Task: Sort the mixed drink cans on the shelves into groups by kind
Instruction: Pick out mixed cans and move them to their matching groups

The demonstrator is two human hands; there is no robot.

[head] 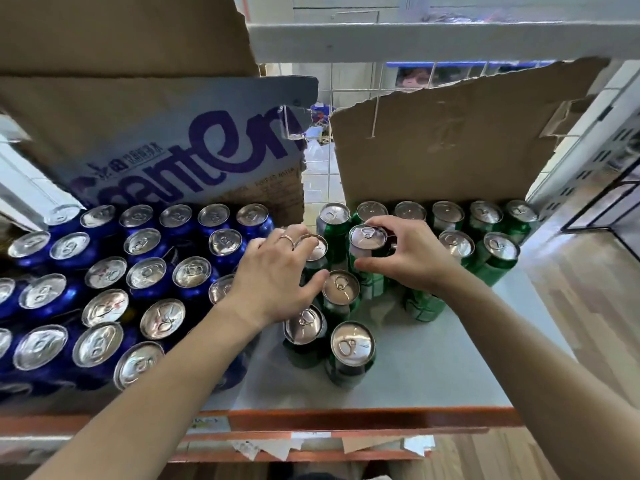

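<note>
**A:** What do our hands hold?

**B:** Our left hand [277, 278] curls fingers and thumb round the top of the left can [316, 249], just beside the blue cans [149, 271]. Our right hand [412, 258] grips the right can [367, 237] at its rim.

**A:** Where are those two?

**B:** Upright, mid-shelf, among the green cans [353, 344] on the white shelf [433, 358]. We cannot tell whether either is lifted. The blue cans fill the cardboard box [166, 143] on our left.
</note>
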